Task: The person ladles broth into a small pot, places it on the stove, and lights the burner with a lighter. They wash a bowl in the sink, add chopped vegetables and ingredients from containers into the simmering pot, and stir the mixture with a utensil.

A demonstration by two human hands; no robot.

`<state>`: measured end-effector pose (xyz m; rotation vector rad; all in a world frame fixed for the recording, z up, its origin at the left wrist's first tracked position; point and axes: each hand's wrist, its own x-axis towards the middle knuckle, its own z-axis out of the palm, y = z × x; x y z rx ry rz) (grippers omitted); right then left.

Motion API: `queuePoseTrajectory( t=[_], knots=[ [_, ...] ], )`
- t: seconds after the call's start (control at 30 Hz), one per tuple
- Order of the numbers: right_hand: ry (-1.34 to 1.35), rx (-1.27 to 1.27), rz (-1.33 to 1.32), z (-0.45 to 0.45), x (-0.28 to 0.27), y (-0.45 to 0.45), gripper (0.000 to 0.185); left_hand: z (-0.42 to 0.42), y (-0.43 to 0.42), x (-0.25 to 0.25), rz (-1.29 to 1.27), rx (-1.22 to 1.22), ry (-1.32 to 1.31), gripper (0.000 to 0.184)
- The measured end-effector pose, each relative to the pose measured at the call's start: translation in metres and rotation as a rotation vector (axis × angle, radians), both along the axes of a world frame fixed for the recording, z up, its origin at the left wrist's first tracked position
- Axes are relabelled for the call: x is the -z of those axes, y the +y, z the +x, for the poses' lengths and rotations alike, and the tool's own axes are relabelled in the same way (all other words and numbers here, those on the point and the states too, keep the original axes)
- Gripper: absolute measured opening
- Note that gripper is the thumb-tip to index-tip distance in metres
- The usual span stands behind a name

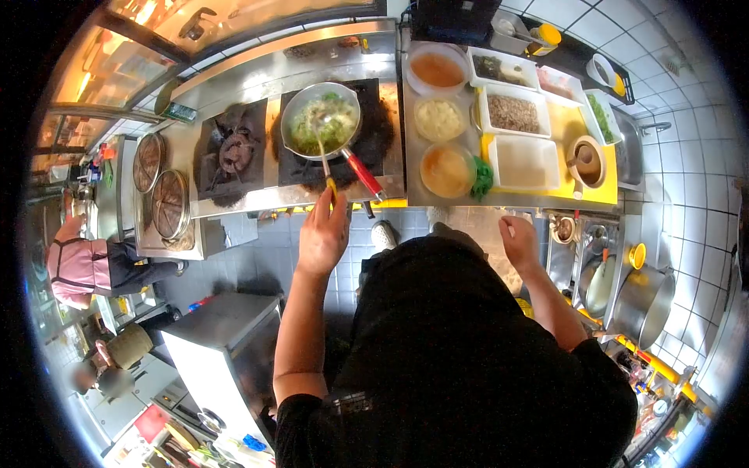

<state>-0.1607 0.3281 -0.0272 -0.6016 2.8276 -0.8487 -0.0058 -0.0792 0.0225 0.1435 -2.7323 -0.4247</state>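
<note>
My left hand (324, 232) is wrapped around the yellowish grip of a long-handled cooking spoon (321, 147). The spoon's head lies among the food in a pan (289, 134), so its exact shape is hard to make out. Chopped green vegetables (337, 127) and some pale, steamy-looking food fill the pan, which sits on the right-hand burner. Its red handle (363, 175) points toward me, untouched. My right hand (519, 236) is apart from everything, curled closed in front of the prep counter's edge, with nothing visible in it.
An unused burner (236, 150) and round mesh strainers (170, 204) are on the left. Several ingredient tubs, including minced brown food (513, 110), cover the right counter beside a wooden mortar (586, 161). A large steel pot (644, 308) stands lower right. A person in pink (82, 265) works far left.
</note>
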Motion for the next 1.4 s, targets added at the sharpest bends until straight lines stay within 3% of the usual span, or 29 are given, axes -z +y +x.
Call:
queuePoseTrajectory(
  t=[0.13,0.2,0.33,0.47,0.53,0.57,0.67,0.73,0.83,0.9,1.0,1.1,1.23,1.3,1.37,1.4],
  knots=[
    [-0.129,-0.130,-0.189,0.004,-0.005,-0.037,0.027,-0.011,-0.012,0.022,0.027,-0.048,-0.114,0.034],
    [-0.300,-0.343,-0.135,0.001,-0.011,-0.068,0.028,-0.015,-0.021,0.024,0.074,-0.058,-0.054,0.034],
    [-0.366,-0.718,-0.132,0.006,0.036,-0.124,0.032,0.011,-0.015,0.008,0.019,-0.097,0.046,0.039],
    [-0.739,-0.678,0.137,0.026,0.103,-0.190,0.039,0.049,-0.004,0.044,-0.029,-0.083,0.159,0.040],
    [-0.882,-0.630,0.144,0.040,0.148,-0.219,0.040,0.064,-0.007,0.074,0.056,-0.048,-0.007,0.044],
    [-0.889,-0.616,0.118,0.048,0.174,-0.231,0.049,0.066,-0.008,0.077,0.055,-0.034,-0.035,0.044],
    [-1.108,-0.295,-0.014,0.076,0.266,-0.277,0.058,0.066,0.002,0.069,0.049,-0.040,-0.044,0.045],
    [-1.169,-0.099,-0.109,0.089,0.313,-0.312,0.054,0.061,0.005,0.055,0.044,-0.018,0.028,0.045],
    [-1.346,0.113,-0.227,0.091,0.290,-0.342,0.051,0.062,0.007,0.047,0.088,-0.067,0.022,0.042],
    [-1.400,0.159,-0.378,0.106,0.310,-0.363,0.060,0.062,0.007,0.043,0.085,-0.093,0.011,0.042],
    [-1.180,-0.042,-0.296,0.119,0.351,-0.367,0.062,0.063,0.000,0.041,0.089,-0.086,0.006,0.042],
    [-1.104,-0.012,-0.237,0.104,0.255,-0.348,0.047,0.060,-0.002,0.038,0.101,-0.069,0.013,0.042],
    [-0.900,-0.200,-0.164,0.110,0.246,-0.309,0.037,0.063,-0.002,0.041,0.085,-0.035,0.059,0.044],
    [-0.879,-0.506,-0.018,0.096,0.246,-0.278,0.034,0.063,-0.002,0.054,0.051,-0.027,0.098,0.047],
    [-0.970,-0.612,-0.060,0.078,0.224,-0.245,0.026,0.064,-0.005,0.073,0.080,0.003,0.074,0.050],
    [-1.230,-0.387,-0.154,0.079,0.209,-0.237,0.023,0.067,-0.009,0.082,0.079,0.019,0.061,0.050]
  ],
)
